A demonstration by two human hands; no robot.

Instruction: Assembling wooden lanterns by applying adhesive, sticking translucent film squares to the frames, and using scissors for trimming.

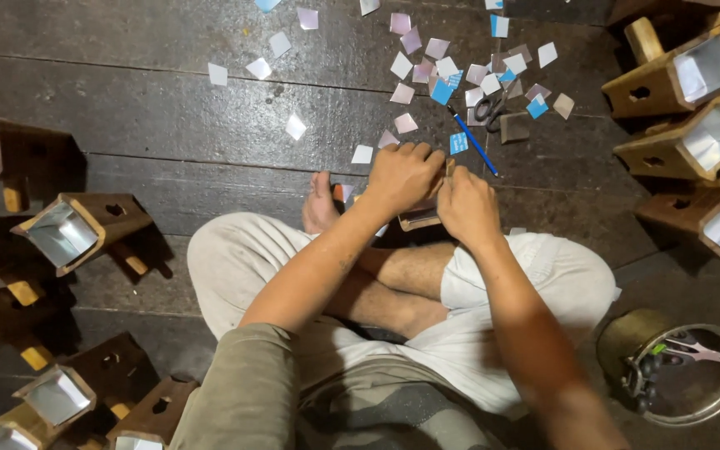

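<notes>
A person sits cross-legged on the dark wooden floor (127, 100), and both hands meet over a small wooden box (421, 218) just past the knees. The left hand (402, 177) is curled on top of the box and the right hand (466, 204) holds its side, fingers closed around it. Little paper squares (422, 71) lie scattered on the floor in front, with a blue pen (475, 146) and black scissors (489, 108) among them, more wooden boxes (77, 229) stand on both sides, and a round metal bowl (693, 383) sits near the right knee.
</notes>
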